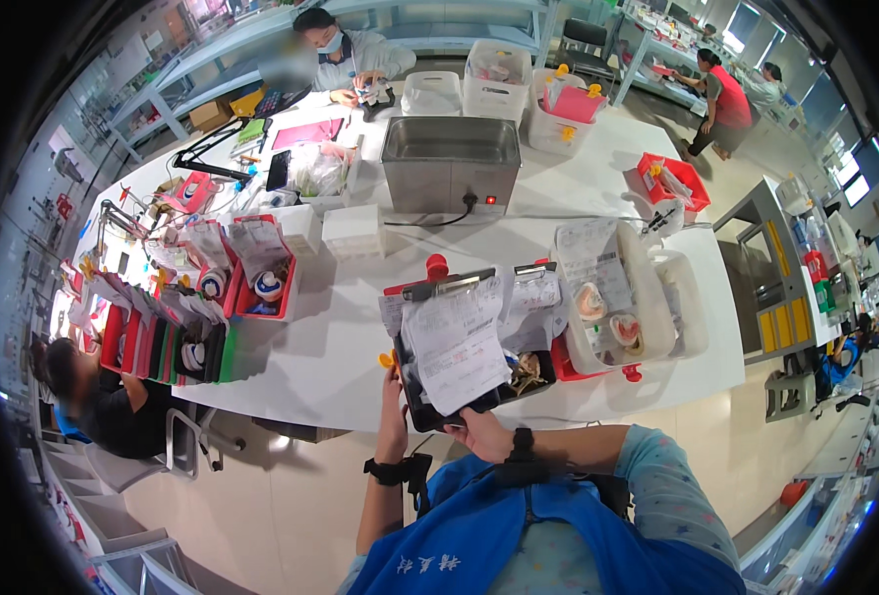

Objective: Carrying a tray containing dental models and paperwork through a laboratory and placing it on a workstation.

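At the table's near edge, a black plastic tray (422, 413) is held between my hands. Printed paper sheets (451, 342) lie over it, clipped at the top by a dark clip. My left hand (393, 415) is closed around the tray's left side, below a yellow clip (388, 360). Closed on the near right corner is my right hand (483, 435), its fingers partly hidden under the tray. Just to the right, a second dark tray (536, 385) contains what look like dental casts, with more sheets (531, 297) clipped at its back.
A translucent bin (654, 297) with dental models and papers stands right of the trays. Farther back is a steel tank (449, 174) with a power cord. Red, black and green trays (162, 347) crowd the left side. Co-workers sit at the far side and left.
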`<control>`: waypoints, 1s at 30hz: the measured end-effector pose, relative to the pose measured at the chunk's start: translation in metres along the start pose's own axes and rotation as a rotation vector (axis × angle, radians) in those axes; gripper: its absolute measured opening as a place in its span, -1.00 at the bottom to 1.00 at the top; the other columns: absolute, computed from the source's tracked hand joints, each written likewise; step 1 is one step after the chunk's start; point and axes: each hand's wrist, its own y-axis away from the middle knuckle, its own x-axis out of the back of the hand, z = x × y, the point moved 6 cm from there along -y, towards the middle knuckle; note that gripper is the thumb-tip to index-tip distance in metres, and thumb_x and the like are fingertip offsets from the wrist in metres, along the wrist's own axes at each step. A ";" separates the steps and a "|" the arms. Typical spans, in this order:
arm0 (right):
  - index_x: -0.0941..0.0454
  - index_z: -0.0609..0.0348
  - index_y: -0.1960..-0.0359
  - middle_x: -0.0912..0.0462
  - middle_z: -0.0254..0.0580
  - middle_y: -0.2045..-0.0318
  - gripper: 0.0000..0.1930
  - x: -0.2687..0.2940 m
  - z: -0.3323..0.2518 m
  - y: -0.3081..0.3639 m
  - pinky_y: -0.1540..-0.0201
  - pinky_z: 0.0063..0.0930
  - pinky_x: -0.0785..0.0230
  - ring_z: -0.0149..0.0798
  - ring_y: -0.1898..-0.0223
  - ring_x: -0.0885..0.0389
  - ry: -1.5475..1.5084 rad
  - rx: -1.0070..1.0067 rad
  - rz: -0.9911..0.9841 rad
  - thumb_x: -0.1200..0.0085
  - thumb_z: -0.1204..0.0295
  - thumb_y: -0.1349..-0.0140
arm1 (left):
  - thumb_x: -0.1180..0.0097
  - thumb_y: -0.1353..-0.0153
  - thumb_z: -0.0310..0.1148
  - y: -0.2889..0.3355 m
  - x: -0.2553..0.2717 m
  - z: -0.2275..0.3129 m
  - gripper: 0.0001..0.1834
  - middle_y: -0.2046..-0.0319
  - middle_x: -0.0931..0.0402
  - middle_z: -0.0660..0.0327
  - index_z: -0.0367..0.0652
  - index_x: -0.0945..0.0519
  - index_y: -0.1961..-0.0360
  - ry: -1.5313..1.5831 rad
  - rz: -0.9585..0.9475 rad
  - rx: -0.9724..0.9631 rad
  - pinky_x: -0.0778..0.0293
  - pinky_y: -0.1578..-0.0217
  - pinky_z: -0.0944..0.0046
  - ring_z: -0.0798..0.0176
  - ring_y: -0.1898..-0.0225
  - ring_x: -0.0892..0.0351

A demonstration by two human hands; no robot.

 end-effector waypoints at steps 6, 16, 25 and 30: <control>-0.35 0.27 0.14 -0.49 -0.14 0.21 -0.80 0.030 0.003 -0.005 0.00 -0.39 -0.38 -0.17 0.11 -0.47 0.054 -0.399 -0.338 0.18 0.52 -0.22 | 0.30 -0.29 -0.28 -0.023 0.019 -0.041 -0.52 -0.11 -0.10 -0.09 -0.33 -0.12 -0.17 -0.524 0.165 -0.347 0.04 -0.18 0.15 0.01 -0.18 -0.03; -0.25 0.42 0.09 -0.42 0.21 0.17 -0.65 0.093 -0.158 0.034 0.07 -0.21 -0.29 0.06 0.11 -0.42 1.307 1.089 0.224 0.15 0.60 -0.03 | 0.18 0.02 -0.46 -0.014 0.038 -0.045 -0.26 -0.21 0.04 0.07 -0.23 0.06 -0.26 -0.135 -0.096 -0.135 0.09 -0.21 0.23 0.12 -0.25 0.06; -0.23 0.34 -0.02 -0.48 0.16 0.18 -0.58 0.129 -0.150 -0.058 0.01 -0.25 -0.24 0.06 0.05 -0.41 1.124 0.844 0.242 0.14 0.52 -0.07 | 0.17 -0.26 -0.15 -0.020 0.034 -0.052 -0.31 -0.22 0.04 0.07 -0.10 0.20 -0.27 0.115 -0.206 -0.011 0.03 -0.20 0.18 0.15 -0.24 0.02; -0.39 0.30 0.10 -0.52 0.05 0.22 -0.67 0.110 -0.148 -0.052 0.03 -0.36 -0.25 -0.06 0.08 -0.45 0.789 0.582 0.129 0.20 0.43 -0.09 | 0.33 -0.28 0.04 -0.023 0.034 -0.060 -0.31 -0.22 0.01 0.09 -0.17 0.12 -0.26 0.074 -0.285 -0.124 0.12 -0.22 0.19 0.17 -0.25 0.05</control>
